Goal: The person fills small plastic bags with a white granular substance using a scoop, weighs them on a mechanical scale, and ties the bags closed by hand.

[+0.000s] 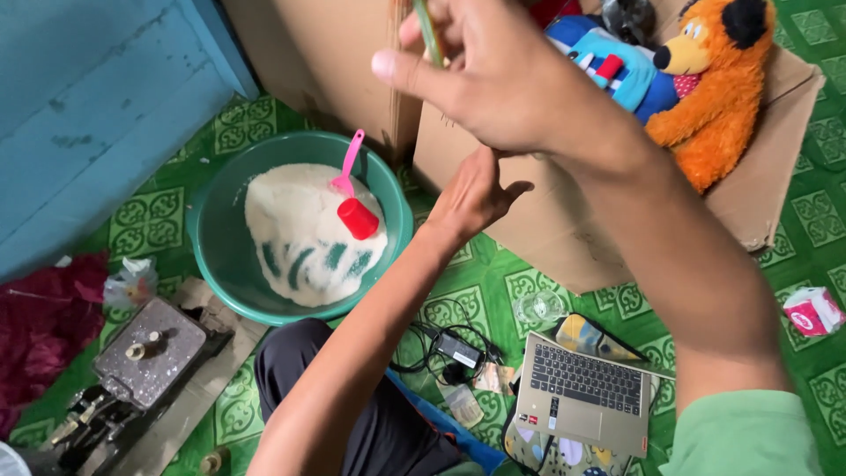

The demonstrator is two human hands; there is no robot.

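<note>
A thin green strip [429, 31] runs up out of the top of the frame from the grip of the right hand [502, 84], pinched between the fingers with the thumb stretched out leftward, raised high above the green plastic basin of white grain [220, 238] and in front of the brown cardboard box [564, 229]. The left hand [471, 198] reaches forward below it, fingers curled loosely near the box's front wall; whether it grips anything cannot be told. A red scoop with a pink handle [355, 207] lies on the grain, well apart from both hands.
</note>
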